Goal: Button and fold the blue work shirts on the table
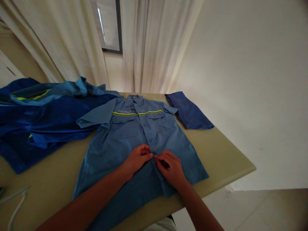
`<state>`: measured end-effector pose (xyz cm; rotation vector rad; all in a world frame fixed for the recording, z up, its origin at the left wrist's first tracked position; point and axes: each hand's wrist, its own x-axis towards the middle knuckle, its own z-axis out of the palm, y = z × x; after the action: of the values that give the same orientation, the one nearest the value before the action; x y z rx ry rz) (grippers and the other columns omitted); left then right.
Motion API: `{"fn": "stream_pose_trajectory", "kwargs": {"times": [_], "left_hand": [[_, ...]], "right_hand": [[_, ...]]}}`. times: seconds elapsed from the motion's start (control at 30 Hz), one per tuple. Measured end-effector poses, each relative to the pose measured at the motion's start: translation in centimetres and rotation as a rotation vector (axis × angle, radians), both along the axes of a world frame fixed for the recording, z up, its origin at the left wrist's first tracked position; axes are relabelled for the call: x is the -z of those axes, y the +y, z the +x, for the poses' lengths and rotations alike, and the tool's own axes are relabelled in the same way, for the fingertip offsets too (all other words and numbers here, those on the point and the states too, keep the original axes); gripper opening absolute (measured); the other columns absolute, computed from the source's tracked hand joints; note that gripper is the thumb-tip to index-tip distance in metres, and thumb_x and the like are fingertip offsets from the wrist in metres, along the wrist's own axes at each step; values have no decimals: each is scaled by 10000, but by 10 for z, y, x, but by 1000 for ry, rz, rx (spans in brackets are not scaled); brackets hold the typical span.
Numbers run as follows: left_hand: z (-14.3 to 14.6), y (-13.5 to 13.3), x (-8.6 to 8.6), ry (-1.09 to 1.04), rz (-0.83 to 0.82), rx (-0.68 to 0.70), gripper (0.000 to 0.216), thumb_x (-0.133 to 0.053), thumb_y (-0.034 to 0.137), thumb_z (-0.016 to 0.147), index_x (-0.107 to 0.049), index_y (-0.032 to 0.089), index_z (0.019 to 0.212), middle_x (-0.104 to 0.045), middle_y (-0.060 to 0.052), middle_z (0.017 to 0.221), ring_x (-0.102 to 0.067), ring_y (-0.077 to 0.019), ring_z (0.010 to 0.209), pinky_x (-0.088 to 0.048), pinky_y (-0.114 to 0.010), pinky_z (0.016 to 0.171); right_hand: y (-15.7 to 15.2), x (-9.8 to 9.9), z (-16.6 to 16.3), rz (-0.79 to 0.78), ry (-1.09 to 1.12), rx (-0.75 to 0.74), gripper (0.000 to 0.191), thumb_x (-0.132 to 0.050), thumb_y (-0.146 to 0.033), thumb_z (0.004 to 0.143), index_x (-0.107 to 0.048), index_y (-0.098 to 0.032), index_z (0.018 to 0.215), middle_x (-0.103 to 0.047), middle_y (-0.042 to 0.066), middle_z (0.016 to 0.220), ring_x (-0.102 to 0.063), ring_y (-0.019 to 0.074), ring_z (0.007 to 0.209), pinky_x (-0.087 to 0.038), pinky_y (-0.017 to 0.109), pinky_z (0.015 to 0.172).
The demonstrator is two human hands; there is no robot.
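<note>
Rumpled blue clothes (53, 114) left, folded navy garment (189, 110) right, pale curtains (156, 45) behind.

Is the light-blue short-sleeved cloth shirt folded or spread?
Spread: the shirt lies outstretched on the wide beige table, both sleeves extended.

Single head-worn view, looking forward and down, a shirt (127, 130) close below, curtains (157, 45) farther off

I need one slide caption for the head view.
Left hand and right hand pinch the front of a spread blue shirt.
</note>
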<state>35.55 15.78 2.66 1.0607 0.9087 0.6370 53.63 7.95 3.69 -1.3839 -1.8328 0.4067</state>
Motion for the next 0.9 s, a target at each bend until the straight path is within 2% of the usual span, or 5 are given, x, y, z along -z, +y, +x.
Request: {"fn": "stream_pose_trajectory", "kwargs": {"times": [0.2, 0.43, 0.53, 0.67, 0.9], "left_hand": [[-2, 2, -3, -20, -20, -2, 450, -894, 403, 608, -587, 194, 861, -621, 55, 711, -571, -108, 662, -424, -248, 669], [-1, 1, -2, -33, -65, 5, 439, -873, 414, 639, -588, 188, 886, -620, 52, 724, -566, -112, 663, -428, -254, 669], [-1, 1, 0, -2, 21, 24, 424, -841, 445, 683, -580, 192, 900, -640, 35, 764, -595, -134, 716, -443, -267, 695], [-5, 3, 2, 32, 175, 96, 395, -806, 488, 748, -574, 200, 885, -665, 18, 796, -628, -154, 778, -458, -276, 728], [-7, 3, -5, 58, 313, 213, 307, -798, 342, 740, -541, 208, 841, -627, 42, 731, -590, -130, 682, -428, -254, 651]], "right_hand": [[-1, 0, -3, 15, -103, 9, 99, -625, -218, 974, -710, -219, 923, -679, 43, 835, -624, 163, 703, -496, 274, 658], [-2, -4, -4, 48, -30, -2, 134, -600, -245, 1017, -710, -231, 942, -704, 43, 843, -648, 172, 732, -519, 292, 703], [-2, -2, -3, 65, -67, -42, 156, -580, -210, 1018, -720, -233, 951, -722, 53, 882, -673, 181, 786, -533, 298, 749], [-2, -1, -2, 49, -28, 25, 124, -602, -225, 991, -707, -230, 925, -698, 42, 841, -637, 165, 706, -518, 280, 685], [-1, -9, -3, -69, 87, 79, 82, -623, -237, 934, -664, -216, 866, -672, 17, 787, -610, 155, 664, -486, 255, 643]]}}
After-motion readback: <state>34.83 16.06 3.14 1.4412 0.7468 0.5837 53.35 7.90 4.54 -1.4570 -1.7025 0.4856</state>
